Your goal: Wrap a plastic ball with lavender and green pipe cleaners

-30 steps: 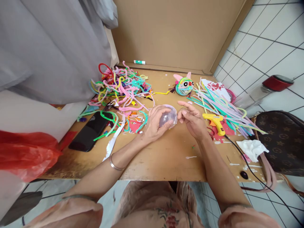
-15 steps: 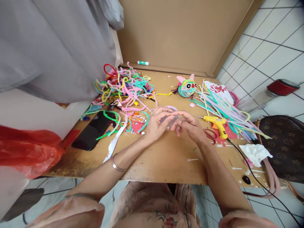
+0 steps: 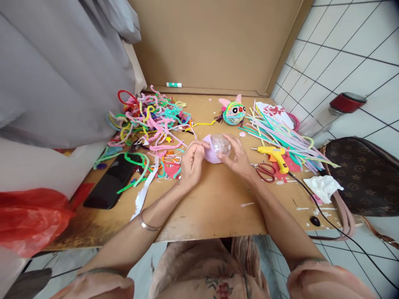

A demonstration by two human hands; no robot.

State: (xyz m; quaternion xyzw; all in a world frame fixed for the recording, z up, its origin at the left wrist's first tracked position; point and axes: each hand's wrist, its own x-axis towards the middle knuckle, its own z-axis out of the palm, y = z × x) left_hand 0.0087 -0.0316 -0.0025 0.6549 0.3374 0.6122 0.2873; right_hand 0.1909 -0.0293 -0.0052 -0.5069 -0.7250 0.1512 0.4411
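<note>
Between my hands is a clear plastic ball point(image 3: 222, 145), its left part wrapped in coils of lilac pipe cleaner point(image 3: 212, 153). My right hand point(image 3: 238, 157) grips the ball from the right, thumb in front and fingers behind. At the wrapped side, my left hand point(image 3: 192, 160) is closed, its thumb and index finger pinched against the lilac coils. Whether a loose pipe cleaner end sits in that pinch is too small to make out. Behind the ball stands a decorated ball point(image 3: 233, 113) with pink ears, googly eyes and a red nose.
A tangle of colourful pipe cleaners point(image 3: 156, 118) lies at the left, near a black phone point(image 3: 112, 180). To the right are a yellow glue gun point(image 3: 274, 155) with a cord, red-handled scissors point(image 3: 265, 172), straight pipe cleaners point(image 3: 280, 135), a tissue point(image 3: 324, 189) and a brown bag point(image 3: 361, 182).
My hands have drawn apart, and the ball they were covering now shows. My left hand has closed into a pinch at its wrapped side. The whole view has shifted slightly.
</note>
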